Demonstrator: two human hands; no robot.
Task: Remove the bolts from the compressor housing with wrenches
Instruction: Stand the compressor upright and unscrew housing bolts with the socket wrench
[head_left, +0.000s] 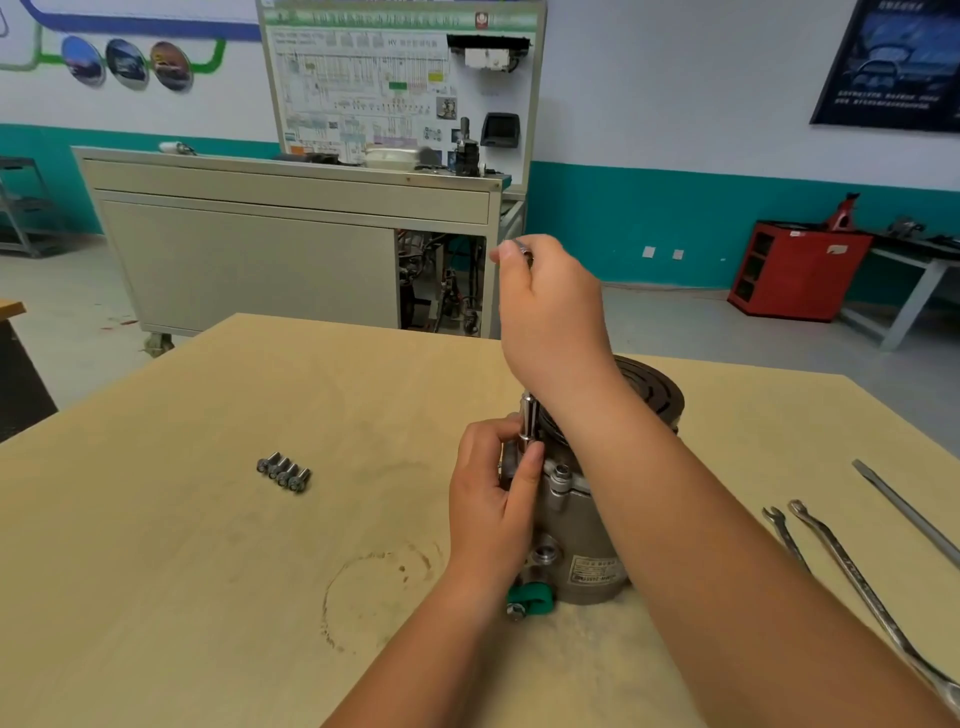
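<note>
A grey metal compressor housing (576, 525) stands upright on the wooden table (208, 545), with a dark grooved pulley (649, 389) on its top. My right hand (550, 306) grips the upper end of a socket wrench above the housing. The wrench's chrome socket (530, 421) points down at the housing's upper left edge. My left hand (493, 504) pinches that socket between thumb and fingers. One bolt (561, 474) still sits in a lug at the front. Several loose bolts (284, 473) lie in a row to the left.
Two combination wrenches (841, 566) and a long steel bar (904, 512) lie on the table's right side. A green plastic part (532, 598) sits at the housing's base. Beyond the table stand a grey training cabinet (270, 249) and a red tool cabinet (795, 270).
</note>
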